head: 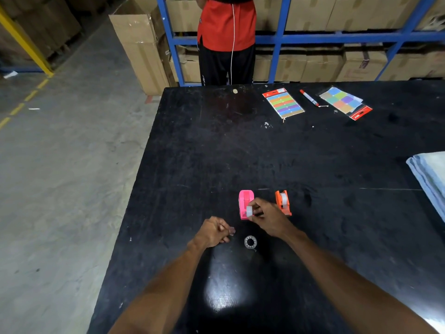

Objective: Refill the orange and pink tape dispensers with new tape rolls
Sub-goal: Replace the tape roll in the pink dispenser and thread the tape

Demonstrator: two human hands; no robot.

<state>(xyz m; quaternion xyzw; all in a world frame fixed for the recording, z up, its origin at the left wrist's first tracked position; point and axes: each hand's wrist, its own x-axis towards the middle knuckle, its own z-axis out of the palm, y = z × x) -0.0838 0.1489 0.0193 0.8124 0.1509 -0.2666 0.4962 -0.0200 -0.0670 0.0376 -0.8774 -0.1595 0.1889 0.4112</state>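
Black table [313,153] is mostly bare around the work spot. Far side has two sticker packs [283,102] [344,102] with a red marker [309,97] between them, well away from the hands. A folded blue cloth [431,179] sits at the right edge, and a person in a red shirt [226,22] stands across the table by the blue rack [337,38] of boxes.

Two dispensers stand side by side: pink one [245,201] on the left, orange one [283,202] on the right with a roll already in it. Right hand [267,219] reaches between them, pinching a tape roll [249,210] right against the pink one's near end. Left hand [213,232] is curled with something small and clear at the fingertips; can't tell what. One empty-looking core [250,242] lies flat on the table between the wrists.
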